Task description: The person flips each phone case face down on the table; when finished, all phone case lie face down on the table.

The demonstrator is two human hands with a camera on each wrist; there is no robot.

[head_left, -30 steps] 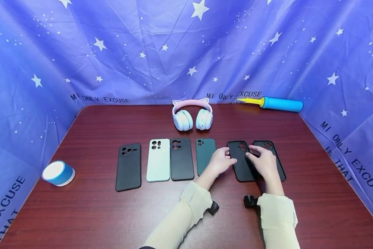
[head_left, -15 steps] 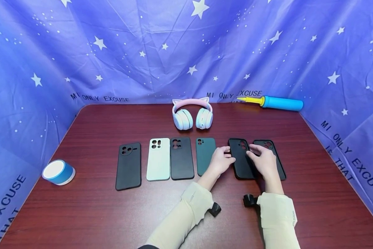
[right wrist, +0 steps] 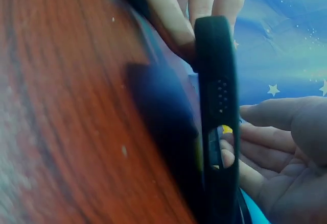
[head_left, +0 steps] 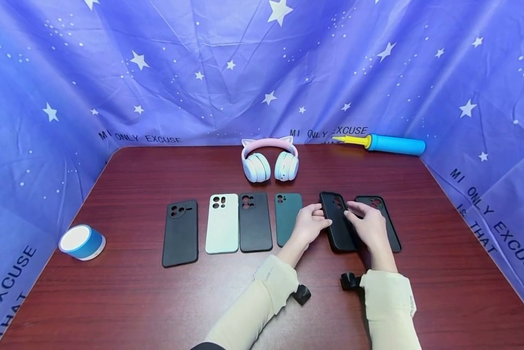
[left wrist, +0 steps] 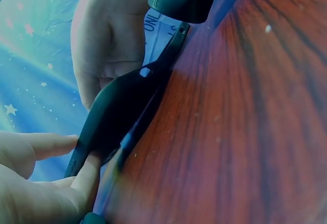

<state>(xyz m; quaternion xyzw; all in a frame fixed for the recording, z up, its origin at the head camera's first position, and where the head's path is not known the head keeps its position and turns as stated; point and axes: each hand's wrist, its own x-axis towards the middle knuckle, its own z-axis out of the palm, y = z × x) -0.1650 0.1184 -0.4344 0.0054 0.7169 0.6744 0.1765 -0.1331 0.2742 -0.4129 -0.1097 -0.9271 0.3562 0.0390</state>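
Between the hands, a black phone case point(head_left: 340, 231) with its hollow inside showing stands tilted, its right edge raised off the table. My left hand point(head_left: 307, 226) pinches its left edge between thumb and fingers. On the opposite edge, my right hand point(head_left: 370, 227) holds it with curled fingers. The right wrist view shows the case point(right wrist: 218, 55) edge-on, with small holes and a cutout in its rim. In the left wrist view the left hand's fingers point(left wrist: 51, 145) reach the case's rim. Partly behind the right hand lies another black phone case point(head_left: 392, 236), hollow side up.
Left of the hands lie a dark green phone case point(head_left: 287, 221), a black one point(head_left: 256, 228), a pale green one point(head_left: 222, 231) and another black one point(head_left: 180, 240). Cat-ear headphones point(head_left: 269, 146) and a blue hand pump point(head_left: 397, 145) lie behind; a round speaker point(head_left: 82, 242) stands far left.
The held case has gone from lying nearly flat to tilted, its right edge rising and its far end shifting slightly away. Both hands stay at its edges, the right moving slightly left.
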